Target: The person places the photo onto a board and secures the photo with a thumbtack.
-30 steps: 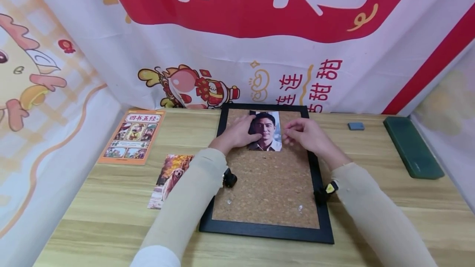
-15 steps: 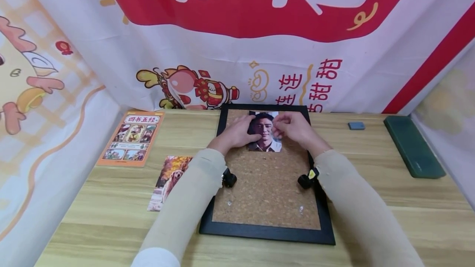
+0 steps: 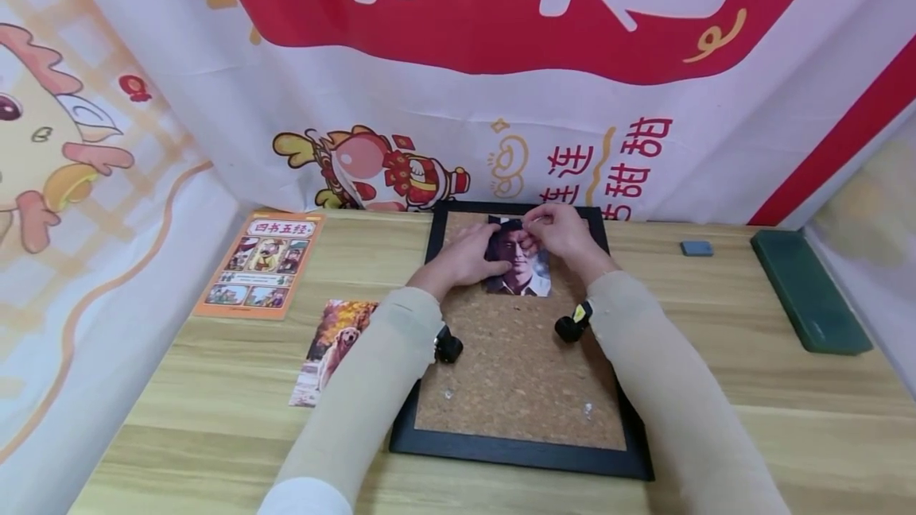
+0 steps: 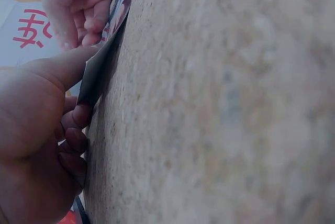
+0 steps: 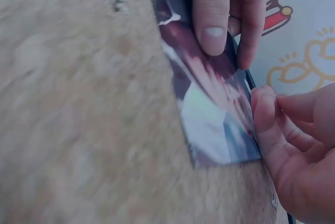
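Note:
A portrait photo [image 3: 521, 278] lies on the upper part of a black-framed cork board [image 3: 511, 372]. My left hand [image 3: 463, 256] holds its left side, thumb across the front and fingers curled at the edge; in the left wrist view a lower corner of the photo [image 4: 98, 69] stands off the cork. My right hand [image 3: 565, 241] is over the photo's upper right part. Its thumb and fingertips pinch together on a tiny thing, mostly hidden, that looks like a clear push pin. In the right wrist view the right hand [image 5: 303, 148] touches the photo's edge.
Two small clear pins [image 3: 448, 393] sit on the lower cork. Left of the board lie a dog photo [image 3: 332, 348], partly under my left forearm, and an orange booklet [image 3: 261, 265]. A blue eraser-like block [image 3: 696, 248] and a green case [image 3: 812, 292] lie right. A printed cloth [image 3: 429, 94] hangs behind.
My right hand has moved left and away from me, from beside the photo's right edge to over its upper part. The left hand stays on the photo.

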`<state>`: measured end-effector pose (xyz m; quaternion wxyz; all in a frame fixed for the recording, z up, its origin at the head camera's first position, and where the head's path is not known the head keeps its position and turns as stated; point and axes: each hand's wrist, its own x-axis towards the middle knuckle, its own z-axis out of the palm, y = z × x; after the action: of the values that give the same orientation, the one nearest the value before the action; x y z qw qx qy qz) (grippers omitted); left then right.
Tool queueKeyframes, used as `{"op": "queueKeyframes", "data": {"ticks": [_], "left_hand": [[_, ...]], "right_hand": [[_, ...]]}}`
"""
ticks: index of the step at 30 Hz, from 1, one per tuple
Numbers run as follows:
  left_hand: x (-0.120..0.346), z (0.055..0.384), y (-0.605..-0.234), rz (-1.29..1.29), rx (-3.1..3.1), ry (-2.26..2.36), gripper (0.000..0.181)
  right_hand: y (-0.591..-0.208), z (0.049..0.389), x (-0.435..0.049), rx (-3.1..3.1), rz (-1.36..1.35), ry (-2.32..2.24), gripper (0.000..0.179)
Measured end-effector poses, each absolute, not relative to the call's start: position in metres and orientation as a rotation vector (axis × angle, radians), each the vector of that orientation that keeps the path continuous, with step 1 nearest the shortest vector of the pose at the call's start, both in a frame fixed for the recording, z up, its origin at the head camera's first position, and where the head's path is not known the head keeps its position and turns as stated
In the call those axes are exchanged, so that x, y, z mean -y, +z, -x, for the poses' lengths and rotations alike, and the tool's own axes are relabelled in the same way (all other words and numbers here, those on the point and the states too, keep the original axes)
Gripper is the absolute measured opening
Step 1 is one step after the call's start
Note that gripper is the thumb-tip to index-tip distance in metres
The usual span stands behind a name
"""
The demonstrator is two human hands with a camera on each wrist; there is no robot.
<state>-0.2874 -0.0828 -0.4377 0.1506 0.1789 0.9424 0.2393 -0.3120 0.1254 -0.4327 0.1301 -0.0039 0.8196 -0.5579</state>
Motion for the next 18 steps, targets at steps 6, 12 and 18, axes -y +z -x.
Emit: {"op": "queueKeyframes", "data": {"ticks": [6, 12, 18], "left_hand": [[0.082, 0.298, -0.455, -0.499, -2.706, 0.712, 0.086], [0.079, 0.292, -0.448, -0.493, -2.701, 0.720, 0.084], [0.082, 0.289, -0.443, -0.470, -2.706, 0.686, 0.084]], "right_hand": [[-0.432, 0.322, -0.119, -2.353, -0.045, -1.641, 0.025], [-0.434, 0.331, -0.116, -2.307, -0.103, -1.674, 0.024], [-0.436, 0.339, -0.108, -2.258, -0.184, -1.711, 0.025]]}}
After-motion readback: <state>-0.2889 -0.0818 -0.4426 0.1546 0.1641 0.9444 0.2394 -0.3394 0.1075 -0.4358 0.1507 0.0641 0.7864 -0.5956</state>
